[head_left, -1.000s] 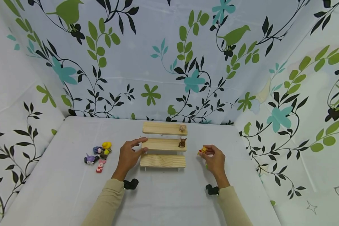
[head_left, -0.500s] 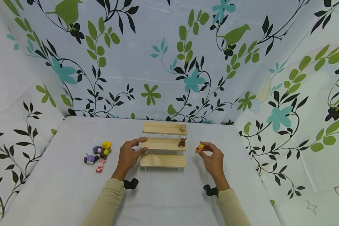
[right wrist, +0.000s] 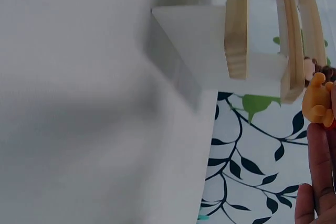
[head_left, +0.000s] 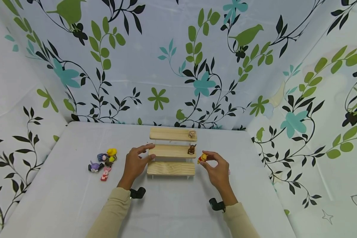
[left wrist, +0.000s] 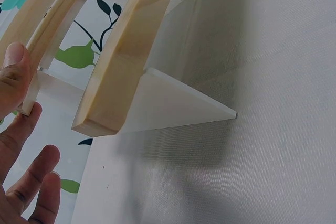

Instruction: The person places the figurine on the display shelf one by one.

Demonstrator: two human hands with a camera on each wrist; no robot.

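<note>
Beige sleeves [head_left: 110, 210] are seen nearest, over the white counter [head_left: 178, 205]; the left end of the middle tier [head_left: 169, 151] of a wooden stand [head_left: 171, 168] is gripped between thumb and finger of the left hand [head_left: 134, 164]; a yellow-and-red figurine [head_left: 202, 158] is pinched between thumb and fingertips of the right hand [head_left: 219, 171], just beside the stand's right end; small figurines [head_left: 101, 157] are clustered on the counter at left; a brown figurine [head_left: 191, 149] is borne by the middle tier's right end, a beige figurine [head_left: 191, 134] by the top tier [head_left: 166, 134]; the background is formed by leaf-patterned cloth [head_left: 131, 72]
</note>
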